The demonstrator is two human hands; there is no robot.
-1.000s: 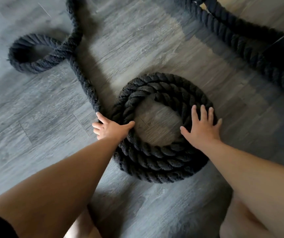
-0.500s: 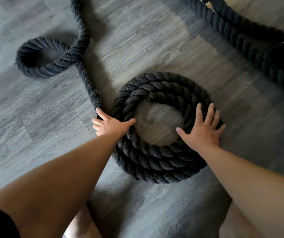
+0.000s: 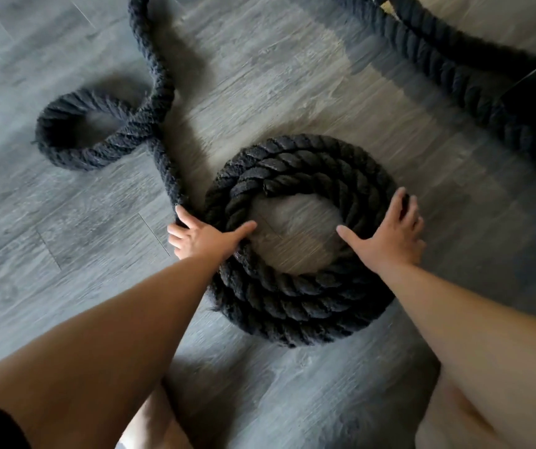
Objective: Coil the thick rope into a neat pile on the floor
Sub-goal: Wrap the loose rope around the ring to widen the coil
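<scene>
A thick black twisted rope lies on the grey wood floor. Part of it forms a round coil (image 3: 296, 296) of several turns in the middle, with its end tucked at the inner top. My left hand (image 3: 206, 236) wraps the strand where it enters the coil on the left, thumb across the turns. My right hand (image 3: 389, 230) rests flat, fingers spread, on the coil's right side. From my left hand the loose rope (image 3: 160, 102) runs up, crosses itself in a small loop (image 3: 66, 131) at the left and leaves the frame at the top.
Another stretch of the same black rope (image 3: 474, 92) runs diagonally across the top right corner. My bare knees (image 3: 153, 422) show at the bottom edge, close to the coil. Grey floor planks (image 3: 49, 254) surround the coil on all sides.
The loose strand and its loop have slid right, nearer the coil. My right hand has shifted slightly outward on the coil's right side. My left hand keeps its hold on the strand.
</scene>
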